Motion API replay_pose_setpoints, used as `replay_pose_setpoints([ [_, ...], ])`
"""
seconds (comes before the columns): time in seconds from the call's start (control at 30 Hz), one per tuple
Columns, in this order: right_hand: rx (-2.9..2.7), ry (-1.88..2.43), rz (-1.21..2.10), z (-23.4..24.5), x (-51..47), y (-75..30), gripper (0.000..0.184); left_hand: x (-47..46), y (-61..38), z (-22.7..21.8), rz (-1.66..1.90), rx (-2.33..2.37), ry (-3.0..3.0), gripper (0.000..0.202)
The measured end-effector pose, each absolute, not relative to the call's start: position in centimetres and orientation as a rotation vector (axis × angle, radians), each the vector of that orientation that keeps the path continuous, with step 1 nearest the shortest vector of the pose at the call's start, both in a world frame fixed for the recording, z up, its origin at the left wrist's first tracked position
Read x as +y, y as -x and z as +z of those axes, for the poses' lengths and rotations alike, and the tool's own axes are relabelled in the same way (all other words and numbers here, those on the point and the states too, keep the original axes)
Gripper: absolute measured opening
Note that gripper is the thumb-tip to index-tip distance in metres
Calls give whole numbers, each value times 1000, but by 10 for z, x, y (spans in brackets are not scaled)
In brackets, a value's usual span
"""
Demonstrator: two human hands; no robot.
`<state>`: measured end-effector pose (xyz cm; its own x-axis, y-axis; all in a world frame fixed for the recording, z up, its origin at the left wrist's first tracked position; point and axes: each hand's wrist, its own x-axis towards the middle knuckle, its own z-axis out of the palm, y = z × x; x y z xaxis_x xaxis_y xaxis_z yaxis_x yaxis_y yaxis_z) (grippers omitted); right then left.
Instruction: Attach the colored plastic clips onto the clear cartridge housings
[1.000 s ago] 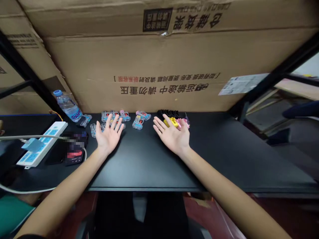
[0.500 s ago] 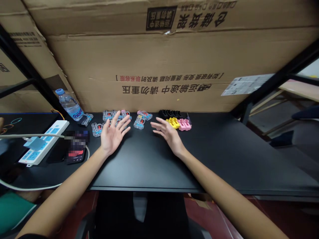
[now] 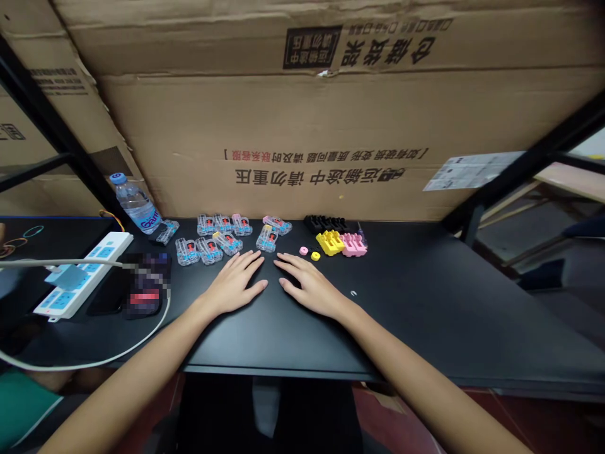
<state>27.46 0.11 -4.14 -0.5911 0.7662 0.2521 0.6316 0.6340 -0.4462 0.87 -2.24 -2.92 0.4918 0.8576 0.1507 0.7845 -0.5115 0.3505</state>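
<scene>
Connectors (image 3: 208, 250) lie just ahead of our left hand (image 3: 233, 285); our right hand (image 3: 308, 285) is near a yellow block (image 3: 329, 243). Both lie flat, fingers (image 3: 248, 261) extended, holding nothing.

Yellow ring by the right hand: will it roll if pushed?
Probably slides, not rolls: the yellow ring lies flat on the black tabletop. It looks like light plastic, so may skitter easily; stood on edge, it would likely roll.

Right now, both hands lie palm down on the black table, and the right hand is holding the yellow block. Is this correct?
No. The head view shows the right hand empty, lying apart from the yellow block. Both hands lie palm down on the black table.
</scene>
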Motion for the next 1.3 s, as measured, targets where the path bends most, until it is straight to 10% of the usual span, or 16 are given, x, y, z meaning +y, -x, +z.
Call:
replay_pose_setpoints([
  [1.3,-2397,1040,460,-42,10,-276,43,-21,-10,-31,503,1386,-2485,62],
])
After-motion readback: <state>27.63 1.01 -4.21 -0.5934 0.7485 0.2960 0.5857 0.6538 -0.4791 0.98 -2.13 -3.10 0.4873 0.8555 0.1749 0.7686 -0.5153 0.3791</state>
